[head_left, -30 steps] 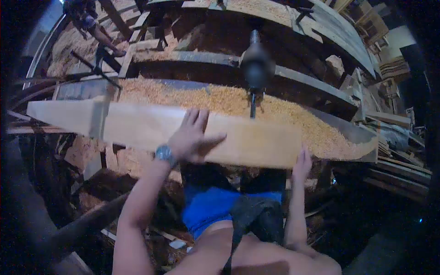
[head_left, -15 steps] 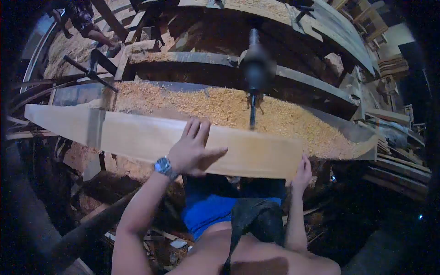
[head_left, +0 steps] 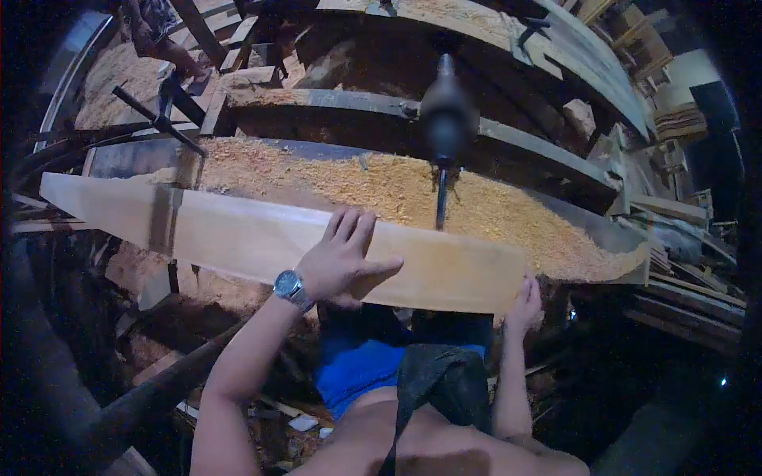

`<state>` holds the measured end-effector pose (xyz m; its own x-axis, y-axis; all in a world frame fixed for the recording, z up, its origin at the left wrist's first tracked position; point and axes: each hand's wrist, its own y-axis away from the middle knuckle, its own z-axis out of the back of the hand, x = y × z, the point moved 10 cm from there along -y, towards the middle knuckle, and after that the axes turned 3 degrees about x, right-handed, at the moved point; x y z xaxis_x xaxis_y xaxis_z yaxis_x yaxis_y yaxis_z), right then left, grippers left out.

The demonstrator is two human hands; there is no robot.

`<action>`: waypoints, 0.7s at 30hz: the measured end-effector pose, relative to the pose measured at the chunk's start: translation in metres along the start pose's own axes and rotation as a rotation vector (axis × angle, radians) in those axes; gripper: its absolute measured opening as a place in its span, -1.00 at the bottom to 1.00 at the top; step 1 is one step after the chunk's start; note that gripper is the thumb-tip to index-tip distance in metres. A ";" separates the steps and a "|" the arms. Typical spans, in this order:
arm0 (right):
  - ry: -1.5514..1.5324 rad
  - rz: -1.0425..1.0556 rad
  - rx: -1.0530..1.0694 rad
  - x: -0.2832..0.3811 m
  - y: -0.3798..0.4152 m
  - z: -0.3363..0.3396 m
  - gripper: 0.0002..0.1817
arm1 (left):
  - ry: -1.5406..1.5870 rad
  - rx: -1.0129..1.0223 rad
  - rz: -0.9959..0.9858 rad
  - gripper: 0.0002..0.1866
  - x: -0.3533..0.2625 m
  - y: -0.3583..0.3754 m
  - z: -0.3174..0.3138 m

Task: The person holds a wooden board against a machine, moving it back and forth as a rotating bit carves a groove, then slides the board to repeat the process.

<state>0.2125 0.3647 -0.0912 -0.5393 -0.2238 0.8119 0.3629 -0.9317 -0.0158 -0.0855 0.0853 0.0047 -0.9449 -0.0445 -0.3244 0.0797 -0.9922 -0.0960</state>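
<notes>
A long, pale wooden board (head_left: 238, 232) lies across the near side of a chip-covered bench, its left end tapering. My left hand (head_left: 339, 258), with a metal watch at the wrist, rests on top of it, fingers toward the far edge and thumb stretched to the right. At the board's right end, my right hand (head_left: 525, 305) grips the corner with the fingers partly hidden. A slim dark drill bit (head_left: 441, 198) points down from a blurred spindle (head_left: 447, 119) just beyond the board, its tip near the far edge.
Yellow wood chips (head_left: 484, 205) cover the bench behind the board. A dark metal rod clamp (head_left: 163, 124) stands at the left. Wooden beams (head_left: 548, 147) cross behind, and stacked lumber (head_left: 690, 301) lies to the right. Part of another person (head_left: 171, 49) shows at upper left.
The whole scene shifts slightly in view. My left hand keeps its place on the board and my right hand stays at the end; the board's position by the drill bit looks nearly the same.
</notes>
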 end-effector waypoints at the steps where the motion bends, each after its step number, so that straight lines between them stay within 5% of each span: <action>1: 0.137 -0.048 0.027 -0.011 -0.026 -0.003 -0.59 | -0.028 0.011 0.012 -0.12 0.008 -0.010 -0.001; 2: 0.280 -0.094 0.059 -0.021 -0.053 -0.007 -0.59 | -0.050 0.020 0.027 -0.12 0.018 -0.022 -0.003; 4: -0.015 0.163 0.184 0.016 -0.128 -0.050 -0.59 | -0.030 0.036 0.048 -0.01 0.053 -0.057 0.013; 7: 0.059 0.294 0.117 0.044 -0.104 -0.035 -0.60 | 0.012 0.022 0.036 0.00 0.042 -0.052 0.014; 12: -0.299 0.100 -0.127 0.019 0.021 0.014 -0.68 | 0.049 0.049 -0.021 0.01 -0.013 -0.005 0.005; 15: -0.017 -0.069 -0.014 0.011 -0.039 -0.001 -0.69 | -0.019 0.037 -0.003 0.02 0.005 -0.025 -0.004; 17: 0.036 0.132 0.117 0.045 -0.107 -0.035 -0.69 | -0.119 -0.138 -0.027 -0.02 0.044 -0.060 0.007; 21: -0.013 0.175 0.033 0.044 -0.092 -0.022 -0.65 | -0.054 -0.047 -0.006 -0.02 0.034 -0.051 0.000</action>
<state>0.1382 0.4345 -0.0670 -0.4563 -0.3777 0.8057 0.4751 -0.8690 -0.1383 -0.1219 0.1346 -0.0018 -0.9612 -0.0463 -0.2721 0.0878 -0.9859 -0.1425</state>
